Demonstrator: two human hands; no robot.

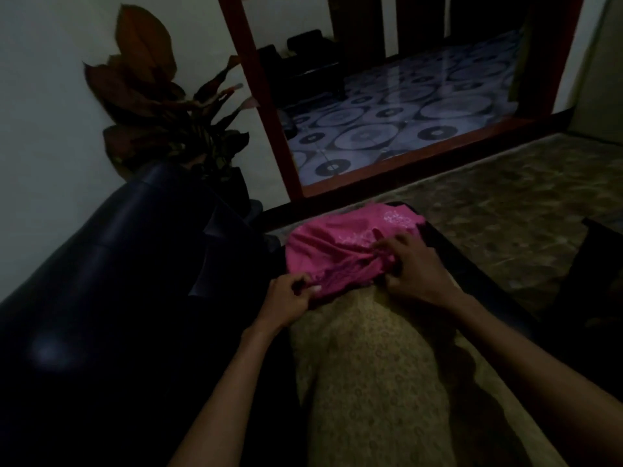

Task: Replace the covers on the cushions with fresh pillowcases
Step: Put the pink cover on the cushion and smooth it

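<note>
Lighting is poor; detail is limited. The cushion [377,365], patterned tan, lies lengthwise across your lap beside the dark sofa [111,264]. The pink pillowcase [337,247] sits bunched over its far end, covering only that end; most of the cushion remains bare.

Your left hand [286,298] pinches the gathered hem at the near left corner. Your right hand [414,267] grips the bunched hem on the right, fingers curled into the fabric. The 2 hands are apart, one at each side of the opening.

Judged step: drawing the pillowcase down over the cushion.

Advice: keep both grips at the hem, level with each other, and pull toward yourself evenly so the cloth does not twist. Seat the far corners first. Whether they are seated cannot be told from here. A plant [161,106] stands behind the sofa.
</note>
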